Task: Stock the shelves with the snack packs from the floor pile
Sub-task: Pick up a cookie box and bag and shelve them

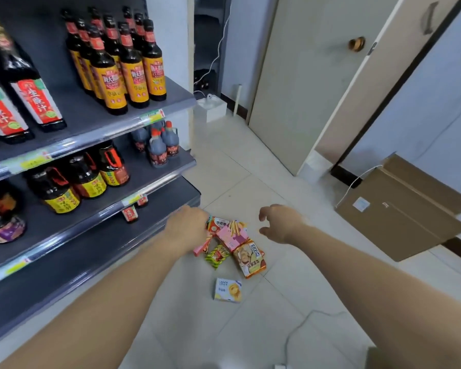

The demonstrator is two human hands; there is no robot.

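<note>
- The left hand [189,225] reaches down to the left edge of the pile with its back turned up. Its fingers are hidden beyond the knuckles, so I cannot tell whether they grip a pack or only touch one.
- The right hand [280,225] hovers just right of the pile, thumb and fingers loosely curved and spread apart, holding nothing.
- The pile of colourful snack packs [232,243] lies on the pale tiled floor [250,182], near the foot of the shelving.
- In the pile, a pink cardboard box printed with biscuit sticks [232,235] sits on top and an orange foil bag [250,259] lies at the near right. A small green-and-red wrapper [218,255] is beside the bag, and a slim pink carton [200,248] pokes out under the left wrist.
- A flat white-and-yellow box [228,290] lies alone on the tiles, apart from the pile on the camera's side.
- The grey metal shelves [64,275] stand at the left, and the upper ones carry dark sauce bottles with orange labels [133,75] (the print is too blurred to read).
- A flattened brown cardboard carton [399,217] rests at the right, well apart from the pile.
- A thin white cable [304,323] trails across the near tiles.
</note>
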